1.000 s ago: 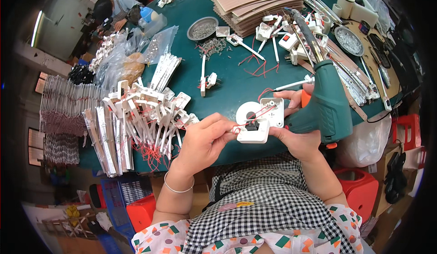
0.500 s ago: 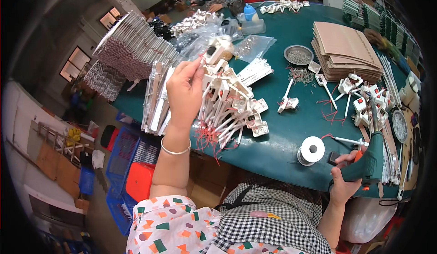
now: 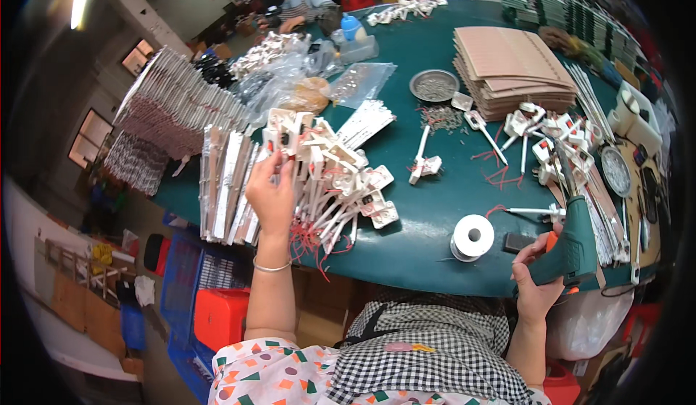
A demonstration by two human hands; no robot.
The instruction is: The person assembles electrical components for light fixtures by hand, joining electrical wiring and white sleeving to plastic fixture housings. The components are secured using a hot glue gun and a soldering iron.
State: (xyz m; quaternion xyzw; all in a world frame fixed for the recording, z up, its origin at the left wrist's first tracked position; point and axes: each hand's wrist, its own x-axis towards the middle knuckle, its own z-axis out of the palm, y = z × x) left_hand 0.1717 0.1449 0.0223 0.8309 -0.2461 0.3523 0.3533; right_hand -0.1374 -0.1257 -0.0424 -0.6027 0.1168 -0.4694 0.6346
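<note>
Fingers [image 3: 270,164] of left hand [image 3: 272,195] curl on one white plastic wired part [image 3: 284,135] at top of the heap of white parts w/ red wires [image 3: 341,187], mid-left on the dark green bench [image 3: 420,245]. Right hand [image 3: 536,278] wraps closed around the grip of the green power screwdriver [image 3: 573,238] at the bench front edge, right side. White solder-wire spool [image 3: 473,237] stands just left of it, apart. Clear plastic bags [image 3: 355,82] lie behind the heap; stack of tan cardboard sheets [image 3: 507,68] at far right, round metal dish of screws [image 3: 433,84] beside it. Open green surface btw. heap and spool.
</note>
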